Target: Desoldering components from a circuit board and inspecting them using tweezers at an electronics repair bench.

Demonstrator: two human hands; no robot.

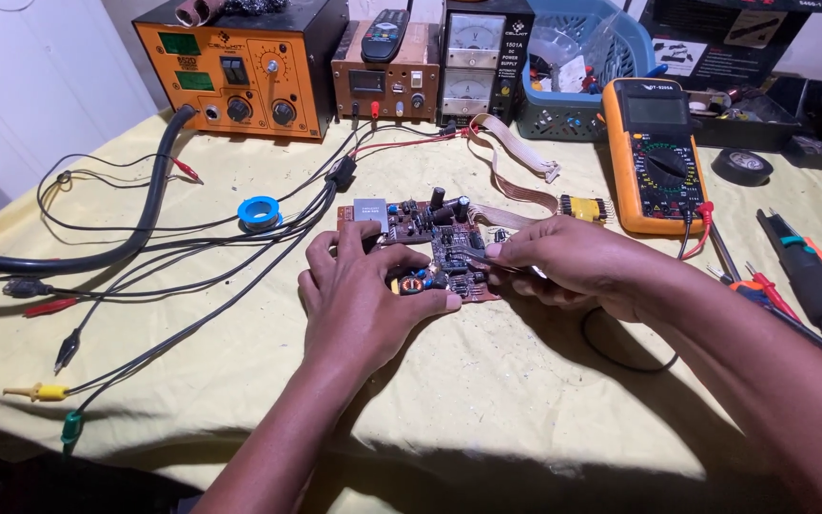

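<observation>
The fingers of the left hand (359,300) curl over the near left part of a brown circuit board (430,247), the thumb pressed along its front edge beside a small wound coil (412,283), so the hand grips the board and holds it down on the yellow cloth (487,381). The right hand (568,262) comes in from the right with its fingers pinched shut on thin metal tweezers (492,264), whose tip touches the components near the middle of the board. The board lies flat in the centre of the cloth, with a beige ribbon cable (511,171) looping away from its far right corner. Just left of the board sits a blue spool of solder (260,211) among black leads. To the right lies an orange multimeter (656,157), with a roll of black tape (742,167) beyond it and a soldering handle (815,281) near the right edge. Along the back stand an orange rework station (240,76), a small brown power unit (381,86), a black metered power supply (473,62) and a blue basket (577,105).
</observation>
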